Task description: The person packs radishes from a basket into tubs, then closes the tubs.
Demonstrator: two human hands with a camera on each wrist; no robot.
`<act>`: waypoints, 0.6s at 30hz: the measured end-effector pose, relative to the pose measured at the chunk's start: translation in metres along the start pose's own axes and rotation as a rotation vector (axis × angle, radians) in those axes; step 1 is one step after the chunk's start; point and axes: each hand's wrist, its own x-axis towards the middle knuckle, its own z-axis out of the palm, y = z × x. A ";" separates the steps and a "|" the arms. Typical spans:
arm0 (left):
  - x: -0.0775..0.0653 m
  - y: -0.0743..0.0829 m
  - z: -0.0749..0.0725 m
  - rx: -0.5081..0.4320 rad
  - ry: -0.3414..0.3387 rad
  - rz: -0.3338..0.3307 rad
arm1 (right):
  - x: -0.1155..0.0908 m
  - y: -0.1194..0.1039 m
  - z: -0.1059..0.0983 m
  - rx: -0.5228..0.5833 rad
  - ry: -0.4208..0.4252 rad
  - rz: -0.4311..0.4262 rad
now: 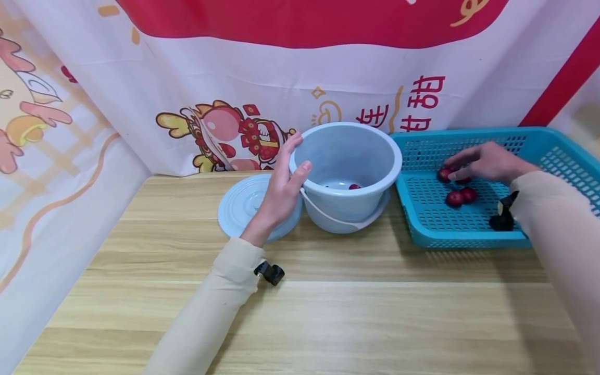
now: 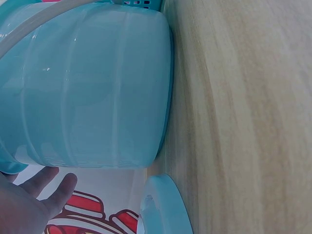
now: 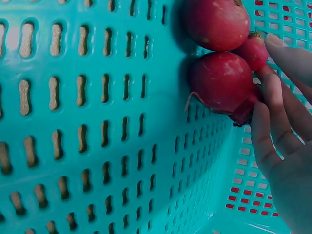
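A light blue bucket [image 1: 347,205] stands upright on the table with its handle hanging down the front. My left hand [image 1: 281,185] rests against the bucket's left side at the rim, fingers fairly straight; the left wrist view shows its fingers [image 2: 61,192] touching the wall. Inside the bucket, part of a red radish [image 1: 354,186] shows at the bottom. My right hand [image 1: 492,162] reaches into the teal basket [image 1: 473,238] and pinches a small radish [image 3: 254,51] between thumb and fingers. Two larger radishes [image 3: 222,80] lie right beside it in the right wrist view.
The bucket's round blue lid [image 1: 241,205] lies on the table left of the bucket, partly behind my left hand. The basket stands close to the bucket's right side. A printed cloth [image 1: 262,73] hangs behind them, and bare wooden table [image 1: 356,317] extends in front.
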 end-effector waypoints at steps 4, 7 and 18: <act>0.000 -0.001 0.000 0.000 -0.001 0.000 | 0.000 0.000 0.001 -0.039 0.011 -0.009; -0.001 -0.001 0.000 0.004 0.000 0.001 | -0.001 0.000 0.002 -0.087 0.025 -0.014; -0.001 -0.001 -0.001 0.006 -0.001 0.011 | 0.000 -0.004 0.004 -0.136 0.022 -0.074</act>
